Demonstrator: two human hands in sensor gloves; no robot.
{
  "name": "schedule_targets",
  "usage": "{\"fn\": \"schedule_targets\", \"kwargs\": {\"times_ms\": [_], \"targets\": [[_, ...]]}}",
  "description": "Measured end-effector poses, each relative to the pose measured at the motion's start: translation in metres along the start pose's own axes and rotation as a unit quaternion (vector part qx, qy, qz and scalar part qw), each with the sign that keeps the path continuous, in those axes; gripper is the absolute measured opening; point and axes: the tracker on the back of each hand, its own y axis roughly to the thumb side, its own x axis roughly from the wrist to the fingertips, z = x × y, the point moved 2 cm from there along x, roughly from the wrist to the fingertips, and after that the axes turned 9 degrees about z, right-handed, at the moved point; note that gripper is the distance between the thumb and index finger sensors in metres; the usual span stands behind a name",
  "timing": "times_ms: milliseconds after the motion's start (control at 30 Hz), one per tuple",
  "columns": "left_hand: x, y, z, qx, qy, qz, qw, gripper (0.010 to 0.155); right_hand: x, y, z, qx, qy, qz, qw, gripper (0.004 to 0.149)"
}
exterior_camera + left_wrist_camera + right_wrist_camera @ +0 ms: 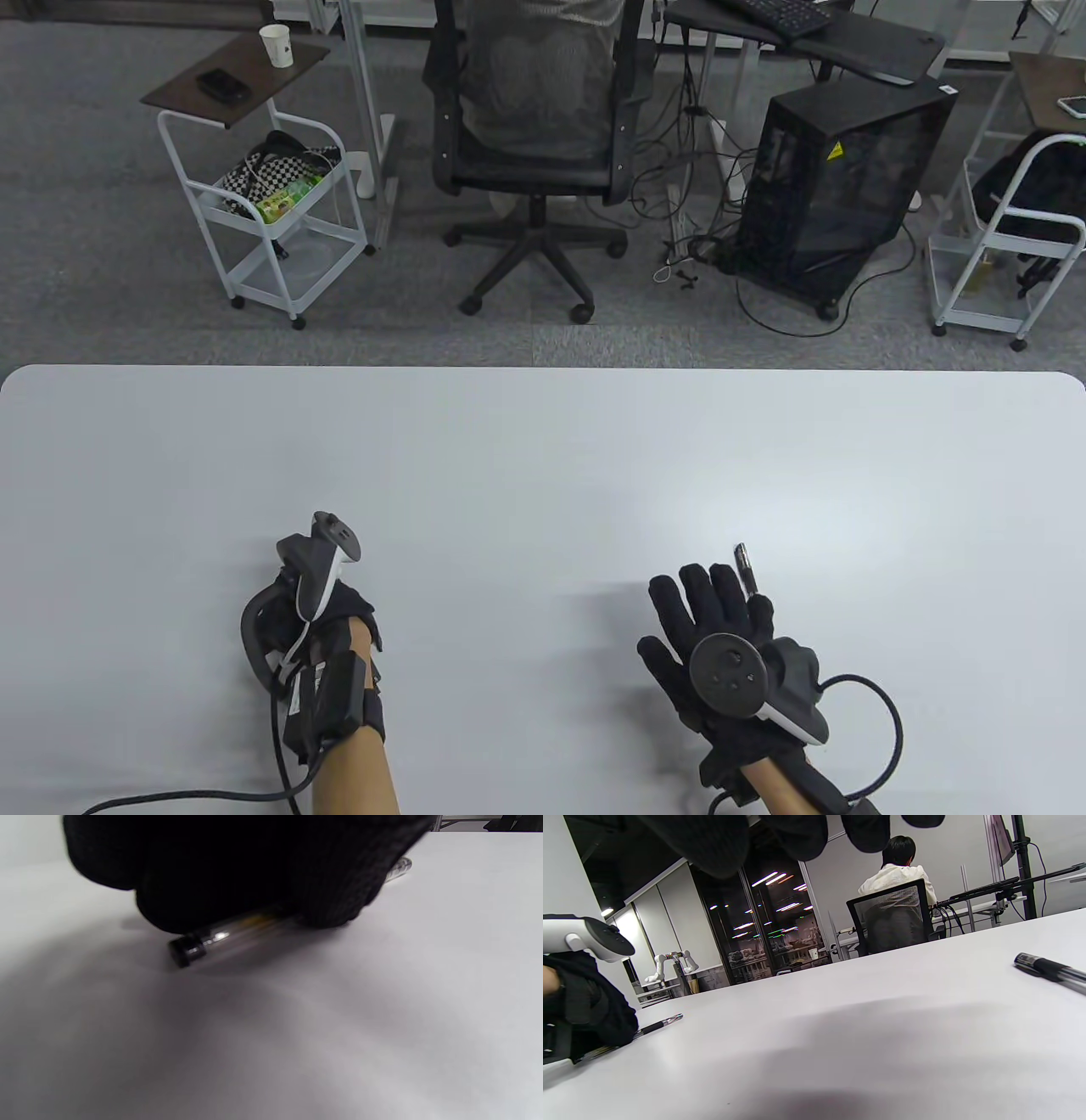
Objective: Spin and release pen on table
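Nearest the left wrist camera, a clear pen (pixel 220 938) with a black end cap lies on the white tabletop (pixel 543 475). The curled fingers (pixel 254 866) of the left hand (pixel 314 628) press down over its middle, and both ends stick out from under the glove. From the right wrist view its far tip juts out past the left hand, flat on the surface. This pen sits at the near left of the tabletop, hidden under the hand in the table view.

A second pen (pixel 744 567) lies near the right hand (pixel 713 628), just beside its outer fingers. Whether it touches them cannot be told. That hand is palm down with its fingers spread and straight, holding nothing.

Each hand carries a tracker strapped to its back, the left tracker (pixel 327 560) and the right tracker (pixel 730 671).

Beyond the tabletop's far edge stand an office chair (pixel 530 127), a black computer tower (pixel 840 187) and a white cart (pixel 271 212) with a paper cup (pixel 276 44) on top.
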Motion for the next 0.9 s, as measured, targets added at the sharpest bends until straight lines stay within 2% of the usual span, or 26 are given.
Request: {"fn": "schedule_targets", "kwargs": {"times_ms": [100,167,233,300,367,433,500,567,600,667,700,800,833,867,900], "targets": [[-0.005,-0.003,-0.006,-0.058,0.01,0.033,0.998,0.048,-0.002,-0.001,0.002,0.001,-0.004,-0.004,1.0,0.068],[-0.013,0.007,-0.018,-0.098,0.043,0.091,0.99,0.047,-0.002,-0.001,0.003,0.003,-0.006,-0.004,1.0,0.068],[-0.026,0.026,-0.036,-0.117,0.075,0.165,0.976,0.047,-0.002,-0.001,0.003,0.001,-0.003,-0.004,1.0,0.068],[-0.046,0.054,-0.054,-0.119,0.1,0.257,0.954,0.046,-0.002,-0.001,0.002,-0.001,-0.001,-0.006,1.0,0.068],[-0.065,0.08,-0.064,-0.102,0.117,0.335,0.929,0.046,-0.002,-0.001,0.003,-0.002,0.0,-0.008,1.0,0.068],[-0.082,0.103,-0.066,-0.069,0.132,0.385,0.911,0.046,-0.003,-0.002,0.005,-0.001,-0.004,-0.013,1.0,0.068],[-0.1,0.134,-0.056,-0.011,0.134,0.452,0.882,0.045,-0.004,-0.004,0.006,0.001,-0.01,-0.018,1.0,0.068],[-0.108,0.154,-0.042,0.037,0.125,0.482,0.866,0.045,-0.004,-0.006,0.006,0.004,-0.009,-0.02,1.0,0.069],[-0.112,0.166,-0.031,0.075,0.119,0.508,0.85,0.045,-0.004,-0.006,0.006,0.005,-0.006,-0.022,1.0,0.069],[-0.114,0.181,-0.009,0.138,0.107,0.526,0.832,0.045,-0.004,-0.006,0.005,0.006,-0.003,-0.022,1.0,0.069],[-0.114,0.189,0.006,0.178,0.092,0.543,0.816,0.045,-0.004,-0.006,0.005,0.006,-0.001,-0.022,1.0,0.069],[-0.11,0.201,0.043,0.274,0.056,0.547,0.789,0.043,-0.003,-0.005,0.005,0.008,0.005,-0.019,1.0,0.069],[-0.109,0.202,0.049,0.29,0.055,0.545,0.785,0.044,-0.003,-0.004,0.004,0.008,0.007,-0.018,1.0,0.069],[-0.111,0.202,0.047,0.26,0.088,0.552,0.787,0.044,-0.003,-0.004,0.004,0.008,0.009,-0.017,1.0,0.069],[-0.109,0.203,0.047,0.249,0.083,0.551,0.792,0.044,-0.003,-0.004,0.004,0.008,0.009,-0.017,1.0,0.069]]}}
